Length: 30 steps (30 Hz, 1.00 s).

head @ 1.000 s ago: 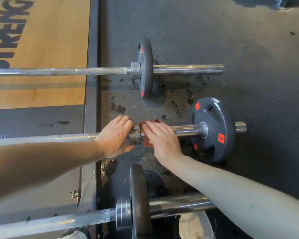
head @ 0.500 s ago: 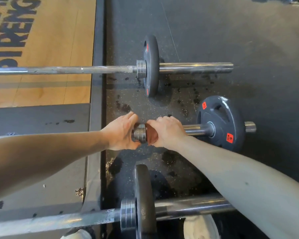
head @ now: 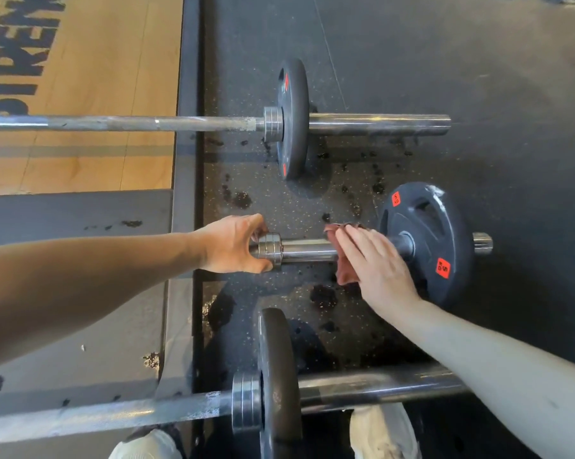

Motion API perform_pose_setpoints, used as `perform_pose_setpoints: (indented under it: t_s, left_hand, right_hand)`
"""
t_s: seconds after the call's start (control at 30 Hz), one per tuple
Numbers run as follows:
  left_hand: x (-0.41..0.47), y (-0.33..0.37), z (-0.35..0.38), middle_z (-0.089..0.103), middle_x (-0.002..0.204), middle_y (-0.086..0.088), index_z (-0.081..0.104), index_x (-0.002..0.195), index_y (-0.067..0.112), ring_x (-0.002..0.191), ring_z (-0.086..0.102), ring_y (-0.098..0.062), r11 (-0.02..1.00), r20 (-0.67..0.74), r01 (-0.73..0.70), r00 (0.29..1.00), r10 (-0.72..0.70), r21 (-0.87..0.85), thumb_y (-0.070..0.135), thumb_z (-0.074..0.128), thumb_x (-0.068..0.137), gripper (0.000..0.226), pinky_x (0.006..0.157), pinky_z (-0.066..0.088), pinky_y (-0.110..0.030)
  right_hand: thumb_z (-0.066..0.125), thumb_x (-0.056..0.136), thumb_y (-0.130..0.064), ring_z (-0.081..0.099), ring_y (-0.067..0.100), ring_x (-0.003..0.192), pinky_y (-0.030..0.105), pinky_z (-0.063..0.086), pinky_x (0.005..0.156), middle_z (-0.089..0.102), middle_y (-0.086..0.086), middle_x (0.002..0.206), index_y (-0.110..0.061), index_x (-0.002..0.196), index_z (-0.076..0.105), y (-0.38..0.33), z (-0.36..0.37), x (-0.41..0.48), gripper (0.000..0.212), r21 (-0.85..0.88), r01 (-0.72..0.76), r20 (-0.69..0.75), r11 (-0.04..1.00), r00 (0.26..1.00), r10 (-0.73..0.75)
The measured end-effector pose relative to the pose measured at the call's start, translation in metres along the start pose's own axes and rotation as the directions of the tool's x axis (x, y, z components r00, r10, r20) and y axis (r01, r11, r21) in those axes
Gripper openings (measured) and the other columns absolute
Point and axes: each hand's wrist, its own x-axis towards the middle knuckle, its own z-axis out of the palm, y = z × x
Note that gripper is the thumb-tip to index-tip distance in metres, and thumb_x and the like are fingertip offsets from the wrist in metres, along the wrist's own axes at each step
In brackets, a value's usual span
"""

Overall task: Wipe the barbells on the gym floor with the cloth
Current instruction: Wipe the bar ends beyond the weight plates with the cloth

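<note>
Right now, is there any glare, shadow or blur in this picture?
In the head view, white glare sits on the upper rim of the tilted plate and along the sleeve of the far barbell; the left forearm is in shade, the right forearm brightly lit; the head view is slightly soft.

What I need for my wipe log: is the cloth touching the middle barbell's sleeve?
Touching. The head view shows the right hand pressing the cloth down over the middle barbell's sleeve, with cloth showing above and below it.
</note>
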Motion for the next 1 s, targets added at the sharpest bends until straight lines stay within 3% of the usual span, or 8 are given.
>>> perform_pose_setpoints:
  t_s: [0.13,0.27,0.4,0.53,0.67,0.83,0.93,1.0]
  left_hand:
    - [-0.005,-0.002,-0.004,0.061,0.121,0.008,0.049,0.129,0.03,0.105,0.061,-0.015,0.999,-0.014,0.002,1.0,-0.001,0.044,0.077,0.062,0.068,0.078,0.097,0.053,-0.04]
    - [-0.008,0.0,-0.002,0.056,0.124,0.01,0.047,0.13,0.029,0.107,0.059,-0.014,1.0,-0.068,-0.015,0.998,0.015,0.001,0.074,0.066,0.069,0.078,0.098,0.052,-0.036]
    - [-0.007,-0.002,0.001,0.055,0.115,0.013,0.046,0.115,0.034,0.1,0.06,-0.012,0.999,-0.085,-0.036,0.996,0.032,-0.04,0.066,0.073,0.072,0.06,0.09,0.051,-0.032]
    - [-0.01,-0.002,0.003,0.053,0.115,0.012,0.044,0.113,0.034,0.098,0.06,-0.013,0.997,-0.094,-0.065,0.994,0.061,-0.036,0.065,0.072,0.076,0.056,0.088,0.05,-0.031]
    - [-0.017,-0.004,0.007,0.052,0.113,0.013,0.041,0.113,0.036,0.095,0.06,-0.009,0.996,-0.116,-0.072,0.991,0.065,-0.06,0.06,0.073,0.082,0.051,0.081,0.047,-0.023]
    - [-0.019,-0.006,0.01,0.052,0.116,0.011,0.042,0.119,0.032,0.096,0.064,-0.014,0.998,-0.151,-0.063,0.987,0.057,-0.032,0.058,0.073,0.083,0.055,0.085,0.054,-0.033]
    - [-0.018,-0.007,0.011,0.05,0.118,0.012,0.042,0.119,0.034,0.1,0.063,-0.015,0.996,-0.162,-0.065,0.985,0.054,-0.06,0.06,0.073,0.082,0.055,0.089,0.055,-0.037]
    - [-0.018,-0.008,0.011,0.049,0.117,0.013,0.042,0.117,0.035,0.101,0.062,-0.014,0.996,-0.168,-0.072,0.984,0.061,-0.061,0.06,0.073,0.082,0.053,0.089,0.055,-0.034]
  right_hand:
    - [0.076,0.08,-0.004,0.04,0.037,0.137,0.055,0.027,0.122,0.044,0.019,0.148,-0.006,0.154,0.033,-0.017,-0.004,0.008,0.086,-0.066,-0.274,0.019,0.959,0.961,0.276]
    - [0.06,0.094,-0.014,0.045,0.036,0.133,0.052,0.028,0.121,0.046,0.018,0.145,-0.004,0.154,0.031,-0.107,0.003,0.05,0.067,0.023,-0.102,-0.015,0.995,0.995,0.102]
    - [0.042,0.098,-0.01,0.041,0.035,0.138,0.048,0.024,0.122,0.041,0.019,0.151,-0.002,0.157,0.025,-0.055,0.0,0.034,0.062,-0.133,0.12,0.006,0.984,0.993,-0.12]
    - [0.059,0.095,-0.009,0.04,0.039,0.139,0.05,0.022,0.123,0.04,0.022,0.152,-0.002,0.156,0.029,0.013,-0.002,-0.003,0.069,-0.204,-0.091,0.006,0.975,0.996,0.094]
    - [0.076,0.085,-0.016,0.039,0.038,0.14,0.054,0.022,0.123,0.042,0.02,0.15,-0.006,0.153,0.032,-0.027,-0.002,0.015,0.082,-0.105,-0.31,0.061,0.945,0.946,0.317]
    - [0.076,0.085,-0.021,0.045,0.034,0.132,0.051,0.029,0.118,0.046,0.014,0.145,-0.009,0.154,0.03,-0.099,-0.007,0.056,0.084,-0.006,-0.062,0.072,0.998,0.995,0.062]
    - [0.073,0.085,-0.016,0.045,0.031,0.132,0.049,0.035,0.115,0.043,0.011,0.148,-0.011,0.156,0.026,-0.071,-0.011,0.057,0.086,0.006,0.103,0.098,0.995,0.99,-0.103]
    - [0.077,0.084,-0.018,0.048,0.028,0.129,0.046,0.039,0.113,0.045,0.007,0.147,-0.014,0.155,0.028,-0.032,-0.011,0.046,0.087,0.009,0.09,0.116,0.996,0.989,-0.091]
